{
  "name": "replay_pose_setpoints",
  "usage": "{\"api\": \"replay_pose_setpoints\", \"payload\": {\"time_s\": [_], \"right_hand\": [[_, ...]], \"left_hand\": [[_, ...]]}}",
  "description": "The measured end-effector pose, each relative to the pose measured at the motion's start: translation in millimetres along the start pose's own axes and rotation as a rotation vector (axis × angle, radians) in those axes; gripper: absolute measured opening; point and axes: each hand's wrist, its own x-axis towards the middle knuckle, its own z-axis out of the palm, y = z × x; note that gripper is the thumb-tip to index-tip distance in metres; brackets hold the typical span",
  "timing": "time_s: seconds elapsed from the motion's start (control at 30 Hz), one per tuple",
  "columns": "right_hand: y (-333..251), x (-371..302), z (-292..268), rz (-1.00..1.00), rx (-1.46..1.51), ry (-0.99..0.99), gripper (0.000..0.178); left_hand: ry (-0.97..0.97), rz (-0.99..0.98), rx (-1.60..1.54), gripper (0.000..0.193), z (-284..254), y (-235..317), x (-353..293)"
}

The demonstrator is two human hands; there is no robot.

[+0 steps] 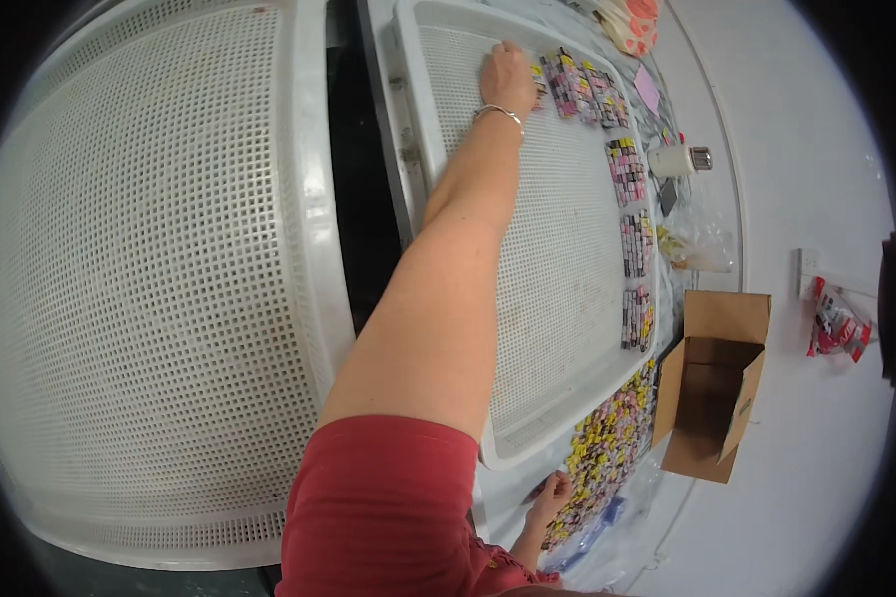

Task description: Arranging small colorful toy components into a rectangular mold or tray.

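Note:
My left hand, with a bracelet at the wrist, reaches to the far end of a white perforated tray. Its fingers are curled down against a small cluster of wrapped pieces; what lies under them is hidden. Neat blocks of pink, yellow and dark wrapped pieces line the tray's far and right sides. Lower down, my right hand is at the left edge of a loose heap of the same pieces. Its fingers are bent together, and anything in them is too small to make out.
A second large perforated tray stands at the left, across a dark gap. Right of the working tray are an open cardboard box, a white bottle lying on its side and clear plastic bags. A wall rises beyond them.

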Motion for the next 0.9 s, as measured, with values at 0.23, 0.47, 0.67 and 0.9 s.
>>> {"api": "replay_pose_setpoints", "payload": {"time_s": [0.23,0.47,0.67,0.9], "right_hand": [[13,-3,5,-0.068,-0.067,0.054,0.011],[-17,-18,14,-0.119,-0.158,0.218,0.011],[-33,-11,19,-0.119,-0.133,0.265,0.013],[-30,-14,-1,-0.006,-0.008,0.202,0.009]], "left_hand": [[-0.107,0.001,-0.054,0.023,-8,-12,7],[-0.087,-0.044,0.027,0.037,7,-1,1],[-0.332,0.136,-0.213,0.035,17,-46,13],[-0.480,0.225,0.055,0.028,20,-72,84]]}}
